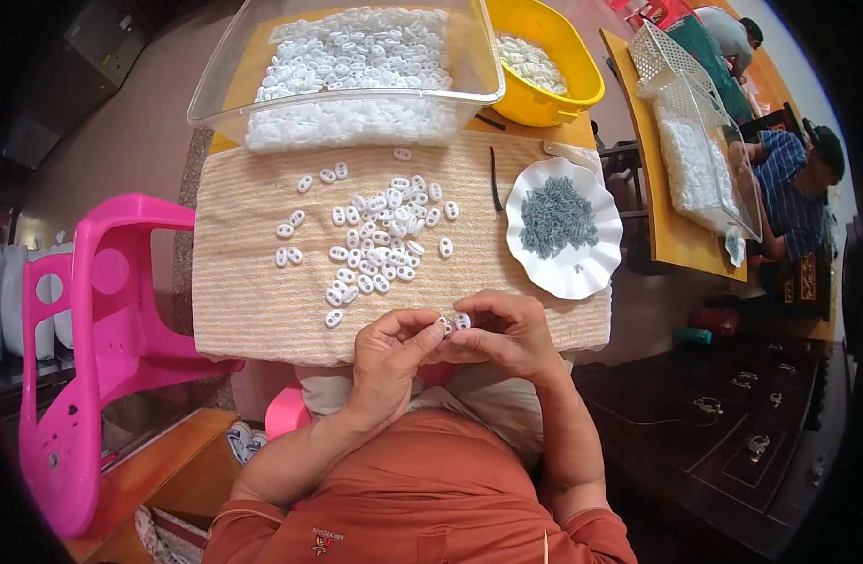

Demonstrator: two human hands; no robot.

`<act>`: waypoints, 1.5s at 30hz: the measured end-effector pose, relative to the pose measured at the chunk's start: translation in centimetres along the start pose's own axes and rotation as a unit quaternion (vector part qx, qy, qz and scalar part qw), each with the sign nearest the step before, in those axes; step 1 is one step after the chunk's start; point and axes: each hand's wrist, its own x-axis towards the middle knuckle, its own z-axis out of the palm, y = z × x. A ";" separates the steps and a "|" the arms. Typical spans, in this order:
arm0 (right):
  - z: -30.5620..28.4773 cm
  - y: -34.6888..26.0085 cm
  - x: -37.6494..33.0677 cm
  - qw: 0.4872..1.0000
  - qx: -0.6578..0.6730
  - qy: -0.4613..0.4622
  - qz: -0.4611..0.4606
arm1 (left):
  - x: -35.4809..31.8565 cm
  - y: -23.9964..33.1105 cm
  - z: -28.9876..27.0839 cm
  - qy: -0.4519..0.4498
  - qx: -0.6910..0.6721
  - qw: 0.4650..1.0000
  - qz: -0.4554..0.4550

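Above the near edge of the cloth, my left hand point(391, 357) and my right hand point(508, 336) meet with thumbs and fingertips pinched together. In my right fingertips is a small white oval plastic piece point(462, 321) with dark holes. My left fingertips close on a tiny pale part point(443, 322) right beside it, too small to name. Just beyond them lies a loose pile of white two-hole oval pieces point(394, 230). A white scalloped plate point(535, 268) to the right bears a heap of small grey-blue translucent pieces point(558, 216).
A clear plastic bin point(206, 113) full of white pieces stands at the back, beside a yellow basin point(586, 80). A dark thin strip point(495, 179) lies on the striped cloth point(253, 310). A pink chair point(88, 310) stands left; two people sit at another table point(671, 244) at right.
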 end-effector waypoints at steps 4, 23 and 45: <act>0.1 0.2 -0.1 0.994 0.094 0.029 0.039 | 0.0 -0.1 -0.4 -0.007 0.006 1.000 -0.003; 0.3 0.1 0.3 0.997 0.078 0.020 0.009 | 0.1 0.0 -0.2 -0.015 0.022 1.000 -0.011; 0.0 1.0 0.2 0.999 0.022 0.025 -0.030 | 0.1 0.1 -0.2 -0.003 0.029 0.999 -0.013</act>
